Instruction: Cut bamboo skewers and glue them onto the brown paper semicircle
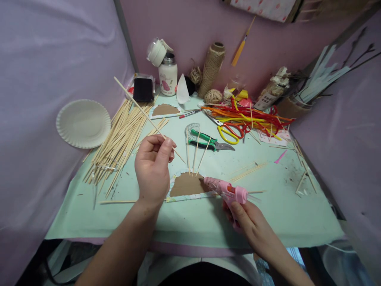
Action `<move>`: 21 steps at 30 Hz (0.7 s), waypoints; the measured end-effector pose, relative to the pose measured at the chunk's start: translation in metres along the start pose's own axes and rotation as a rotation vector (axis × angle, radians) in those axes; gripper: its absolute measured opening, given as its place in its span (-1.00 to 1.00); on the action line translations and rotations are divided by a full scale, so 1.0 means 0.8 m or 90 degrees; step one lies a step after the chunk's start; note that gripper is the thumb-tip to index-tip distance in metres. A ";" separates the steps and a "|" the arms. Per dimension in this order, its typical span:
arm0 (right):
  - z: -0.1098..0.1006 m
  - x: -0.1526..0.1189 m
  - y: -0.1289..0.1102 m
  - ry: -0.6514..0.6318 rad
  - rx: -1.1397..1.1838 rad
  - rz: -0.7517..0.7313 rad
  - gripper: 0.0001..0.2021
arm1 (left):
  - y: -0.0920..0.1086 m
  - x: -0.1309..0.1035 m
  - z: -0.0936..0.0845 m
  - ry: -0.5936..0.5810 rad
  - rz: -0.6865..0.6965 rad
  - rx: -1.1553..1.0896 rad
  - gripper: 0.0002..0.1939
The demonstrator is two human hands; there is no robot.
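Pinched between the thumb and fingers of my left hand [154, 169] is a long wooden stick [133, 101], slanting from upper left down toward the cardboard. My right hand [248, 220] is wrapped round the handle of a pink glue gun [228, 190]. The gun's nozzle points left, over the right part of a brown half-round cardboard piece [187, 186] with a pale patterned edge. Three short sticks [195, 155] fan upward from the top of that cardboard. A longer stick [117, 202] lies along its straight lower edge.
A pile of sticks [111, 139] and a paper plate [83, 124] lie left. Green pruners [205, 141], scissors [230, 133] and coloured pipe cleaners [253, 119] are behind. At the back stand an open bottle [168, 77] and a twine spool [212, 69]. A second cardboard half-round [166, 110] lies farther back.
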State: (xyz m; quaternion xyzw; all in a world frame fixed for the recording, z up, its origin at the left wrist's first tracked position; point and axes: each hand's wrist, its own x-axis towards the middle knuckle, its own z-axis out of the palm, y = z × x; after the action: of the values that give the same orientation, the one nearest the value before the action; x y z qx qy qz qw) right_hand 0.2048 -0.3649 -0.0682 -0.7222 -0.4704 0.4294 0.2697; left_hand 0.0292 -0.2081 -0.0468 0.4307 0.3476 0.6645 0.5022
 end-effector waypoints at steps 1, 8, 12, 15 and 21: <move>0.000 0.000 0.000 0.001 -0.003 0.003 -0.45 | 0.000 0.000 0.000 0.000 0.000 0.000 -0.84; 0.000 -0.001 -0.001 0.002 -0.005 0.003 -0.45 | -0.001 0.000 -0.001 0.001 0.001 0.013 -0.85; 0.000 -0.001 -0.002 0.002 -0.002 0.002 -0.46 | -0.001 0.000 -0.001 -0.002 0.006 0.004 -0.86; -0.001 -0.001 -0.002 0.002 0.005 0.003 -0.47 | -0.001 0.000 -0.001 -0.001 0.003 0.000 -0.86; -0.001 -0.001 -0.002 0.009 0.007 -0.004 -0.47 | 0.000 0.000 0.000 0.000 0.004 0.004 -0.86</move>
State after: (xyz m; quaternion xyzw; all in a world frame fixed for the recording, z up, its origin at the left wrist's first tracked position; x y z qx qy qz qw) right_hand 0.2049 -0.3653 -0.0662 -0.7226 -0.4683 0.4259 0.2779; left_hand 0.0294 -0.2082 -0.0471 0.4330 0.3482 0.6651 0.4989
